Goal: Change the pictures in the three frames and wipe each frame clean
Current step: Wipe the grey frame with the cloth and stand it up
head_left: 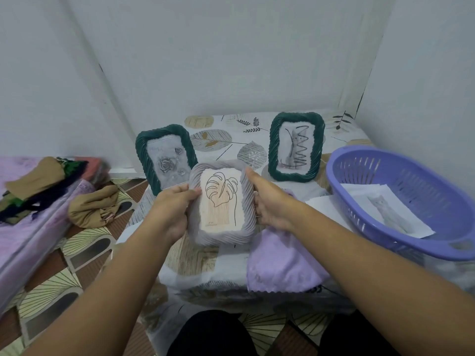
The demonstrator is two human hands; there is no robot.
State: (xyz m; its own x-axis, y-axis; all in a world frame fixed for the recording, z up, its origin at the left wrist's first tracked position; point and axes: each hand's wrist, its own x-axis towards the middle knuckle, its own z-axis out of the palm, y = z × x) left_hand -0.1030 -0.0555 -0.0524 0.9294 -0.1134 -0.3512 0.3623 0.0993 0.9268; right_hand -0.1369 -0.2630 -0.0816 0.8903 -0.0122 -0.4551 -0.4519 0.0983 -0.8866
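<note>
Grey frame point(223, 205) is held up between both hands above the counter point(259, 129), its front towards the camera and its long axis running top to bottom, tilted slightly. It carries a line drawing of a leaf. The left hand point(172, 210) grips the frame's left edge, with its fingers point(191, 191) curled onto the front near the upper left corner. The right hand point(267, 201) grips the right edge, thumb lying along the rim towards the top and the other fingers wrapped behind, out of sight. So the frame sits squarely between the two sets of fingers, both equally near, neither free.

Taking the grey frame as the landmark: a green frame point(164, 161) with a rose picture stands just behind it to the left, partly hidden by its corner. A second green frame point(295, 147) with a cat picture stands behind it to the right, apart from it. A lilac cloth point(280, 263) lies on the counter just below and right of it, under the right wrist. A purple basket point(385, 201) holding loose pictures point(390, 211) sits well to its right.

Judging from this, wiping would need the right hand to let go and drop to the cloth, which is nearer that hand, while the left keeps the frame steady. Whether this picture is the old or the new one cannot be told.
</note>
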